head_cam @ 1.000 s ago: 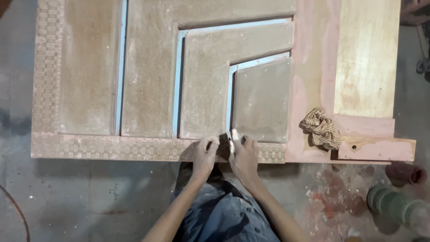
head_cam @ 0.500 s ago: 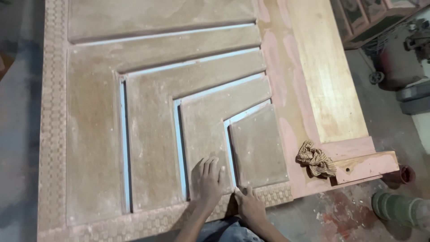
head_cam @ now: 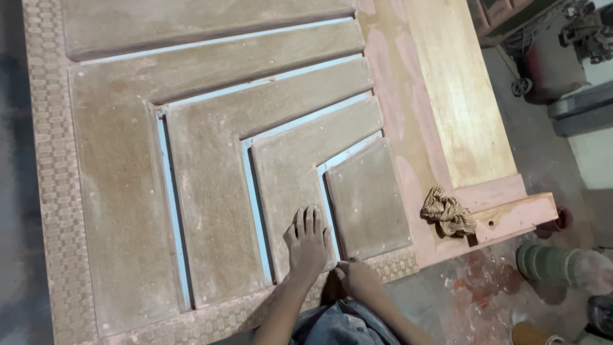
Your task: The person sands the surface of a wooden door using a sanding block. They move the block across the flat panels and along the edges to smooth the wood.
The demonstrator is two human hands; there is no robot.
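Observation:
A large wooden door panel (head_cam: 211,160) lies flat, carved with nested L-shaped raised sections and pale blue grooves. My left hand (head_cam: 308,241) rests flat, fingers spread, on a raised section beside a blue groove (head_cam: 330,214). My right hand (head_cam: 359,278) sits at the lower end of that groove near the patterned border (head_cam: 396,260), fingers pinched together; whether it holds something small is not clear. A small square panel (head_cam: 369,198) lies just right of the groove.
A crumpled brown rag (head_cam: 448,214) lies on the pinkish frame (head_cam: 408,128) at the right. A green cylindrical object (head_cam: 555,263) sits on the stained floor at the lower right. Machines and a wheeled object (head_cam: 549,57) stand at the upper right.
The view has shifted up over the panel. My left hand slid from the bottom border onto the raised section; my right hand stays at the groove's lower end.

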